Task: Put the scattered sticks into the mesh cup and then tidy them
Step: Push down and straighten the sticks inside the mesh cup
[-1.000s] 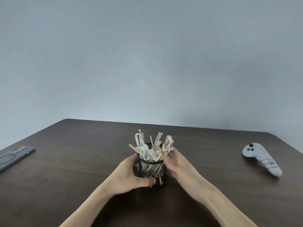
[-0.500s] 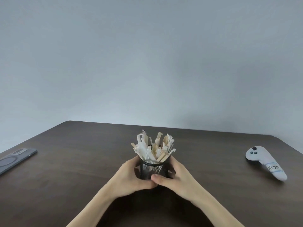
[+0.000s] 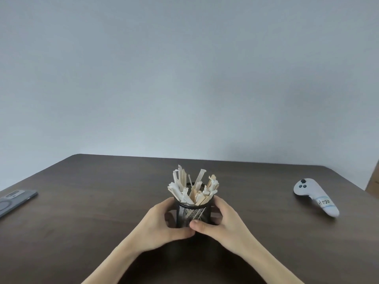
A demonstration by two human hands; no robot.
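A black mesh cup (image 3: 191,212) stands upright on the dark wooden table (image 3: 82,222), near its middle. Several wooden and paper-wrapped sticks (image 3: 192,188) fill it and fan out above the rim at different heights. My left hand (image 3: 162,224) grips the cup's left side, fingers curled round the back and thumb at the front. My right hand (image 3: 219,222) grips the right side the same way, and its thumb meets the left thumb low on the front of the cup. No loose sticks show on the table.
A grey phone (image 3: 14,201) lies face down at the table's left edge. A white handheld controller (image 3: 315,198) with a handwritten label lies at the right. A plain grey wall stands behind the table's far edge.
My right hand came off the stick tops and wrapped round the cup's right side, thumb meeting the left thumb. The sticks stand a little more bunched.
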